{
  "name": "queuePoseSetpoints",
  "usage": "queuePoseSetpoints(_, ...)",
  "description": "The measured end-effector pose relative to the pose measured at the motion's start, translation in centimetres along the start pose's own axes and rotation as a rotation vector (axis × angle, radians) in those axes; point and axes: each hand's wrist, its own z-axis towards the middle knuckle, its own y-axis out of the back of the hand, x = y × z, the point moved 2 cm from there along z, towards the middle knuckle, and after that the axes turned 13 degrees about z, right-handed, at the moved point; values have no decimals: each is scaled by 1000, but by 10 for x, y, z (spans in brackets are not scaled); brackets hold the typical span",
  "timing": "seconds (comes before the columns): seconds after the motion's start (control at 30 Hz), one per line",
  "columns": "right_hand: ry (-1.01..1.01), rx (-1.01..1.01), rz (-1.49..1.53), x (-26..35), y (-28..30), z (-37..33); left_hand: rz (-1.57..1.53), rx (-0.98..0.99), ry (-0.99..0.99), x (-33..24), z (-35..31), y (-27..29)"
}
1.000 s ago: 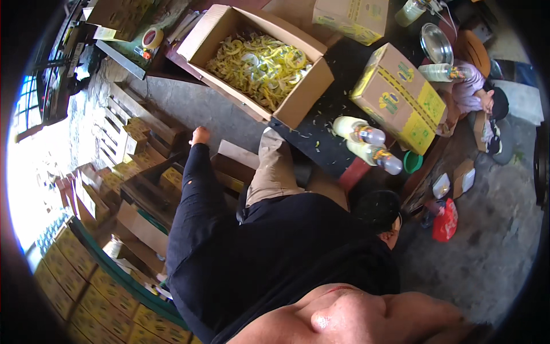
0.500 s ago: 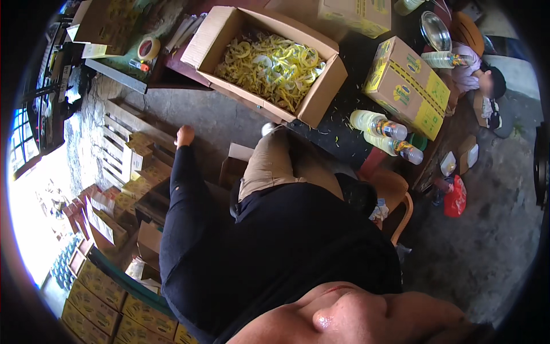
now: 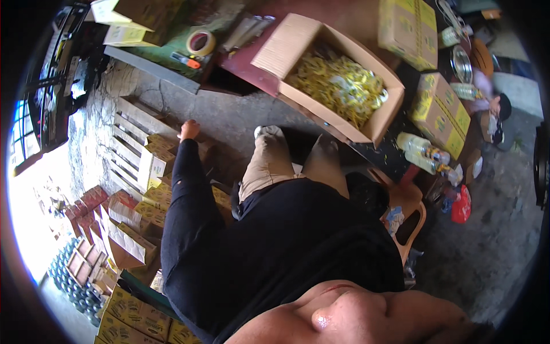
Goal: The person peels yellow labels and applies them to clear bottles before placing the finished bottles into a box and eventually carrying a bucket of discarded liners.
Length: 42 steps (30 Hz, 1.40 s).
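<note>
My left hand (image 3: 189, 129) hangs at the end of my outstretched black-sleeved arm, its fingers curled, and I see nothing in them. Just beside it are a wooden pallet (image 3: 127, 140) and yellow-brown cartons (image 3: 159, 150) standing by the pallet. My right hand does not show. In front of my knees, on the table, an open cardboard box (image 3: 295, 43) holds a heap of yellow and clear plastic pieces, perhaps caps or seals; neither hand touches it.
A tape roll (image 3: 200, 42) and an orange-tipped cutter (image 3: 187, 60) lie on a green surface. Closed cartons (image 3: 441, 112) and filled bottles (image 3: 423, 152) stand at right. An orange plastic chair (image 3: 421, 221) is beside me. Another person (image 3: 484, 86) is at far right.
The view has shifted, so the table, box and cartons appear farther right. My left arm stays extended, its hand slightly farther right. More stacked cartons show at left.
</note>
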Motion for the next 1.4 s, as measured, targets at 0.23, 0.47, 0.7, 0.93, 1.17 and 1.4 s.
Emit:
queuePoseSetpoints(0.23, 179, -49, -200, -46, -6, -92, -225, -106, 210, 96, 6, 46)
queuePoseSetpoints(0.47, 202, 7, -297, -108, -28, -99, 81, -84, -106, 138, 5, 19)
queuePoseSetpoints(0.7, 319, -9, -460, -132, -58, -149, -240, 28, 123, 116, -15, 29)
queuePoseSetpoints(0.93, 489, -33, -613, -176, -79, -211, -388, 39, 239, 168, 19, 56)
queuePoseSetpoints(1.17, 563, 40, -774, -225, -105, -230, -472, -180, 137, 347, 105, 0)
queuePoseSetpoints(1.4, 633, 76, -857, -272, -157, -268, -601, -227, 134, 348, 131, 76)
